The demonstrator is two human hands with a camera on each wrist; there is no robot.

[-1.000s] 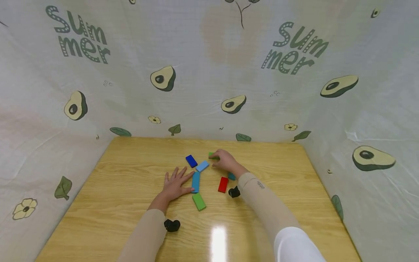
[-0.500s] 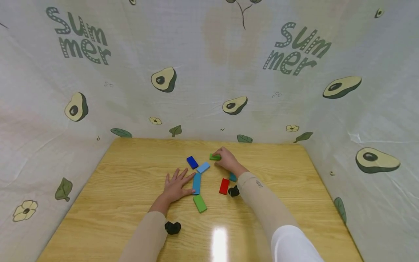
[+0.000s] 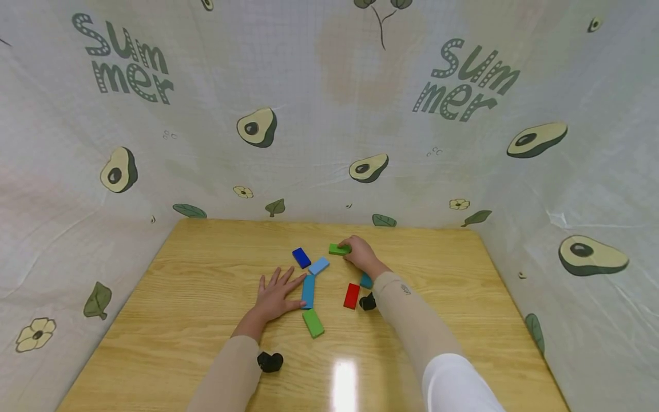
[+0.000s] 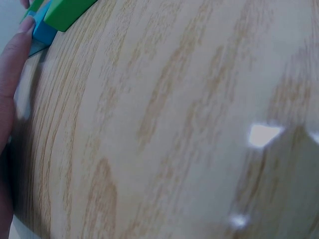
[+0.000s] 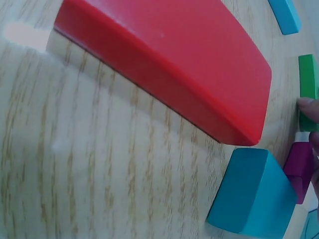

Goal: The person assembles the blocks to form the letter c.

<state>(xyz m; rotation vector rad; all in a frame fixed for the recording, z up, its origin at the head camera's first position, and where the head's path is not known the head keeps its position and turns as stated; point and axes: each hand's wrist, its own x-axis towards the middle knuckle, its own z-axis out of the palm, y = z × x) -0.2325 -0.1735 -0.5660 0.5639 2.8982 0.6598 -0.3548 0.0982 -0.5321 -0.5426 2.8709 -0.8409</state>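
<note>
My left hand lies with its fingers spread on the table. Its thumb and index fingertip touch the left side of a long blue block. A green block lies by the near end of that block, and a light blue block by its far end. Farther back, my right hand pinches the right end of another green block. A purple block shows close under the right hand in the right wrist view; the hand hides it in the head view.
A dark blue block lies beyond the light blue one. Nearer the right forearm are a red block and a teal block, partly hidden by the sleeve. Patterned white cloth walls off the back and sides of the wooden table.
My right fingers have slid a little to the right along the far green block, so more of its top shows. The left hand has kept its place against the long blue block.
</note>
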